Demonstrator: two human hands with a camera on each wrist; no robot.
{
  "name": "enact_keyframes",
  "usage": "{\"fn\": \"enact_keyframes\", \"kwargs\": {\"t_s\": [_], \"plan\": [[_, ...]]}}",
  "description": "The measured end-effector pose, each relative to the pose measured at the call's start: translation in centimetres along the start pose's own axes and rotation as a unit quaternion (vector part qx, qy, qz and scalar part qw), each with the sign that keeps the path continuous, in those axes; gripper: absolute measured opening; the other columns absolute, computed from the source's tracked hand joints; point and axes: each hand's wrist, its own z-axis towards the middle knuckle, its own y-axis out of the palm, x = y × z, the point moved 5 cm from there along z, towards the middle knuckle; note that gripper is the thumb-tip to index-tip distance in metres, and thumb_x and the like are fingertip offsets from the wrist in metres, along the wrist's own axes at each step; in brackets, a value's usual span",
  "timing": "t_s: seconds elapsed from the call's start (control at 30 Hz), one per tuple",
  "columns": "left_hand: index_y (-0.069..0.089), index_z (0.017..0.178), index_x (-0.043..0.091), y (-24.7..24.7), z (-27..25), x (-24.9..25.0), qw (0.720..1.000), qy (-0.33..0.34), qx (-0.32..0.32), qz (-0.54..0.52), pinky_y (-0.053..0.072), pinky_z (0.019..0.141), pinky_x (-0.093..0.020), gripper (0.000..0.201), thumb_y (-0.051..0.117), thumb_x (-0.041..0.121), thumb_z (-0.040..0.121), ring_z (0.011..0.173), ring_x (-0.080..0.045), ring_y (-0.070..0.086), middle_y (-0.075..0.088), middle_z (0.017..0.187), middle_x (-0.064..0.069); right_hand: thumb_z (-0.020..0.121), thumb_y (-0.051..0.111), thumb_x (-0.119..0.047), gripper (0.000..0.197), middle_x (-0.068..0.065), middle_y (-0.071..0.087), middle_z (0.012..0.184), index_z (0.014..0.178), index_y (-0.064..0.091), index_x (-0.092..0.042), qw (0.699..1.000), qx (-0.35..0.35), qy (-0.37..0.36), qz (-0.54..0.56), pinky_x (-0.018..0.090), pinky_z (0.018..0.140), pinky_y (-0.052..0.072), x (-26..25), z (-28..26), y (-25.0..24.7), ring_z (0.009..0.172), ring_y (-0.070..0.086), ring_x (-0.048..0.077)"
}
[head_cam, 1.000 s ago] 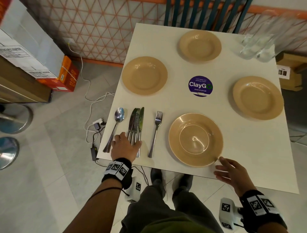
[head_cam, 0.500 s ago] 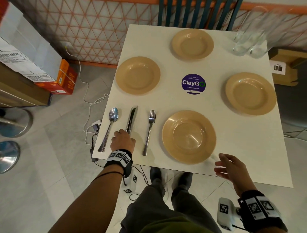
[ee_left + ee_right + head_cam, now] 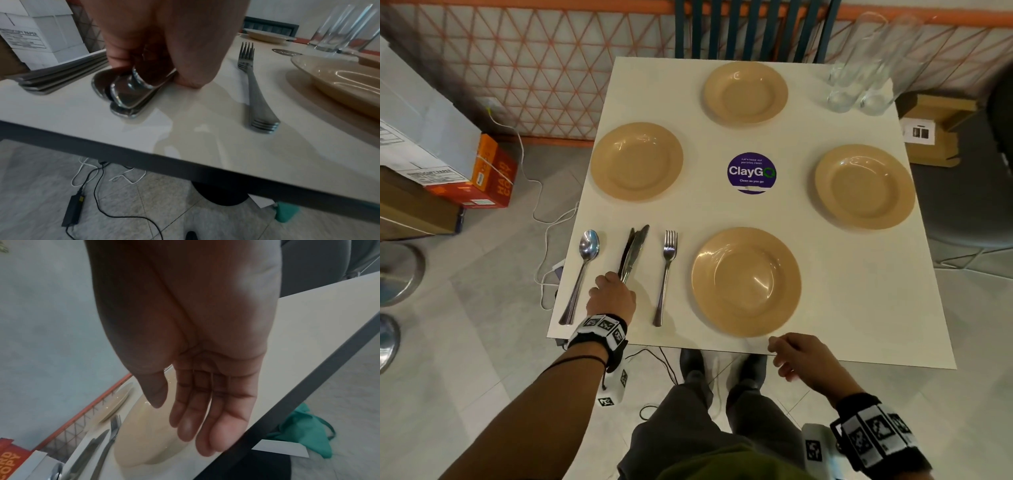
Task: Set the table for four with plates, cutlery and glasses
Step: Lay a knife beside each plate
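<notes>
Four tan plates sit on the white table (image 3: 859, 308): far (image 3: 746, 92), left (image 3: 637, 161), right (image 3: 864, 186) and near (image 3: 746, 281). Left of the near plate lie a stack of spoons (image 3: 582, 274), a stack of knives (image 3: 634, 250) and a stack of forks (image 3: 666, 277). My left hand (image 3: 611, 294) grips the knife handles (image 3: 127, 92) near the table's front edge, fingers curled round them. My right hand (image 3: 801, 356) hovers at the front edge beside the near plate, fingers straight (image 3: 205, 418) and holding nothing. Clear glasses (image 3: 859, 68) stand at the far right corner.
A purple round sticker (image 3: 751, 172) marks the table's middle. A dark slatted chair (image 3: 753, 31) stands behind the far side. Cardboard boxes (image 3: 448, 161) and cables (image 3: 541, 219) lie on the floor to the left, another box (image 3: 935, 130) to the right.
The fanned knives have been gathered into a tighter stack under my left hand. My right hand has drifted a little left along the front edge, staying open.
</notes>
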Motion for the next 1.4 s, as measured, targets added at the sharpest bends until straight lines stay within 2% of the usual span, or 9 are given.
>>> {"fn": "enact_keyframes", "kwargs": {"t_s": [0.37,0.57,0.67,0.8,0.93,1.1,1.2,1.3,1.4], "plan": [[0.041,0.118,-0.005,-2.5,-1.3,-0.6,0.991,0.077,0.038,-0.103,0.044,0.069,-0.040,0.029,0.042,0.017,0.100,0.090,-0.038,0.060,0.062,0.098,-0.023,0.100,0.052,-0.027,0.029,0.006,0.068,0.079,0.096,0.069,-0.005,0.992,-0.077,-0.017,0.098,0.028,0.065,0.050,-4.7,0.8,2.6,0.067,0.062,0.017],[0.043,0.115,0.010,-5.9,-6.8,3.7,0.927,0.133,-0.054,-0.348,0.048,0.049,-0.035,0.016,0.037,0.020,0.103,0.058,-0.023,0.053,0.056,0.076,-0.007,0.101,0.046,-0.046,0.039,0.004,0.069,0.104,0.112,0.067,-0.015,0.971,-0.113,-0.070,0.198,0.034,0.082,0.057,-9.6,0.6,5.1,0.090,0.067,0.021],[0.047,0.117,0.013,-6.4,-9.5,7.2,0.892,0.175,-0.116,-0.400,0.046,0.050,-0.025,0.019,0.037,0.022,0.104,0.062,-0.014,0.055,0.057,0.082,0.000,0.099,0.040,-0.057,0.047,0.007,0.063,0.122,0.122,0.063,-0.022,0.948,-0.128,-0.061,0.283,0.045,0.089,0.058,-11.3,0.7,6.5,0.109,0.065,0.029],[0.047,0.126,0.024,-4.6,-11.7,11.7,0.865,0.224,-0.184,-0.410,0.058,0.058,-0.039,0.025,0.036,0.031,0.104,0.088,-0.018,0.070,0.066,0.105,0.000,0.098,0.037,-0.062,0.057,0.015,0.065,0.124,0.122,0.065,-0.019,0.881,-0.137,-0.025,0.451,0.051,0.089,0.055,-11.6,0.7,6.9,0.107,0.064,0.031],[0.051,0.123,0.018,-2.9,-13.2,15.4,0.893,0.267,-0.168,-0.322,0.044,0.061,-0.020,0.030,0.034,0.034,0.105,0.089,-0.020,0.065,0.062,0.107,-0.010,0.099,0.045,-0.053,0.044,0.011,0.068,0.112,0.126,0.061,-0.021,0.818,-0.101,-0.008,0.567,0.042,0.095,0.052,-9.9,0.3,5.0,0.105,0.065,0.025],[0.058,0.095,0.018,-1.9,-15.6,19.2,0.898,0.320,-0.132,-0.271,0.050,0.066,-0.028,0.020,0.043,0.031,0.100,0.079,-0.020,0.062,0.053,0.099,-0.008,0.102,0.045,-0.044,0.034,0.013,0.068,0.114,0.120,0.060,-0.018,0.765,-0.083,0.003,0.639,0.043,0.100,0.050,-5.9,0.1,2.5,0.111,0.064,0.028],[0.064,0.106,0.022,-1.9,-17.0,20.5,0.909,0.325,-0.088,-0.247,0.052,0.083,-0.034,0.019,0.051,0.032,0.097,0.085,-0.021,0.059,0.047,0.098,-0.003,0.104,0.041,-0.041,0.047,0.019,0.064,0.121,0.131,0.057,-0.006,0.761,-0.070,0.005,0.645,0.041,0.097,0.053,-3.7,0.2,1.2,0.111,0.064,0.029],[0.070,0.097,0.022,-1.9,-18.3,21.9,0.914,0.333,-0.038,-0.229,0.050,0.077,-0.036,0.014,0.059,0.031,0.093,0.079,-0.020,0.057,0.054,0.085,-0.001,0.104,0.039,-0.039,0.053,0.023,0.058,0.117,0.140,0.044,0.000,0.762,-0.051,0.001,0.646,0.045,0.098,0.051,-1.5,0.3,-0.7,0.104,0.062,0.031],[0.075,0.087,0.023,-1.7,-19.5,23.3,0.912,0.323,-0.027,-0.249,0.053,0.069,-0.036,0.010,0.069,0.030,0.088,0.069,-0.014,0.062,0.066,0.072,0.007,0.107,0.036,-0.033,0.037,0.018,0.068,0.100,0.125,0.050,-0.004,0.777,-0.046,-0.006,0.627,0.041,0.077,0.059,1.1,0.3,-2.8,0.086,0.071,0.026]]}}
